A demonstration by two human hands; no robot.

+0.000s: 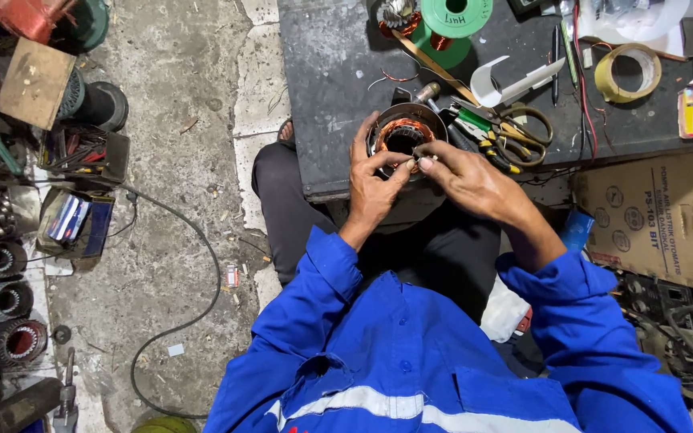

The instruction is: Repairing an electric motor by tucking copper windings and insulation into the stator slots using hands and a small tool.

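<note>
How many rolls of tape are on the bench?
1: a yellowish tape roll lies flat near the far right of the bench, right of the scissors. Clutter there may hide others.

The light is soft and even, like daylight, and nothing looks too bright or too dark. Shadows are faint, with only a dim patch under the edge of the dark counter (322,120). The blue sleeves look strong and clear. The middle of the frame is sharp. Near the left and right edges things bend and stretch a little, and the corners look slightly fuzzy.
</note>
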